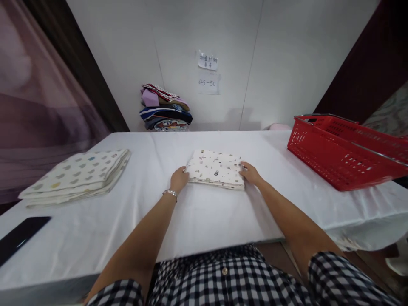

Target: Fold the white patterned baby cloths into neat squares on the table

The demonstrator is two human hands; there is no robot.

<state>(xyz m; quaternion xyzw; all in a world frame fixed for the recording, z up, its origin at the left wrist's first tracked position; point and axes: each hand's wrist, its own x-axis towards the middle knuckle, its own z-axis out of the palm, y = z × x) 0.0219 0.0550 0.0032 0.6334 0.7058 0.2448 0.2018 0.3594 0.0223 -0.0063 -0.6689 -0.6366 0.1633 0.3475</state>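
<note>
A folded white cloth (216, 168) with a small scattered print lies flat on the white-covered table (219, 221), right in front of me. My left hand (179, 179) grips its left edge, with a bracelet on the wrist. At the opposite edge, my right hand (250, 173) pinches the cloth between thumb and fingers. The fingertips underneath the layers are partly hidden. Several layers show along the near edge of the folded cloth.
To the left lies a folded white cloth stack (79, 172) with a grey print, and nearer a black phone-like slab (22, 236). A red plastic basket (344, 155) stands at right. Folded fabrics (167, 110) are piled at the back, below paper signs (208, 80) on the wall.
</note>
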